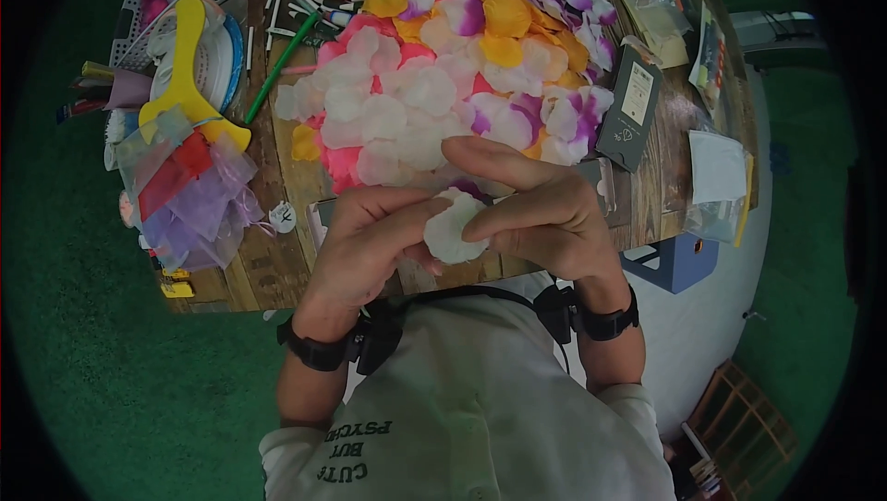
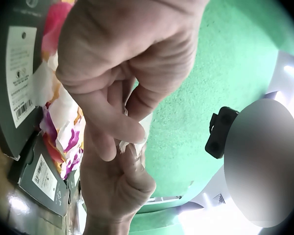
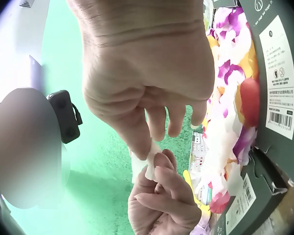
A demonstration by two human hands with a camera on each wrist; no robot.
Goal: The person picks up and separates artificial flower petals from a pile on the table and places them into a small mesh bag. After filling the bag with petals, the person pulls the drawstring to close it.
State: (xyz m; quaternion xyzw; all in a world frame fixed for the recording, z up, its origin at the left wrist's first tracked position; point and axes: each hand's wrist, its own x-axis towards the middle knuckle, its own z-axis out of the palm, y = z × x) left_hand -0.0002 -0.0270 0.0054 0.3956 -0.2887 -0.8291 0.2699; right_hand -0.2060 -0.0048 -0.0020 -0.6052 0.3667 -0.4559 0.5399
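Both hands meet over the table's near edge, around a white artificial petal [image 1: 455, 228]. My left hand [image 1: 356, 240] pinches its left side between thumb and fingers. From the right, my right hand [image 1: 545, 210] pinches the same petal with its thumb and a finger; its index finger is raised. A bit of purple shows behind the petal's top edge. In the left wrist view the petal [image 2: 146, 128] is mostly covered by fingers. The right wrist view shows its pale edge [image 3: 138, 167] between both hands' fingertips.
Just beyond the hands spreads a heap of loose petals [image 1: 416, 90] in white, pink, orange and purple. A dark labelled box [image 1: 630, 108] stands on its right. Left lie sheer pouches [image 1: 199, 201], a yellow three-armed piece [image 1: 189, 67] and a green pencil [image 1: 282, 67].
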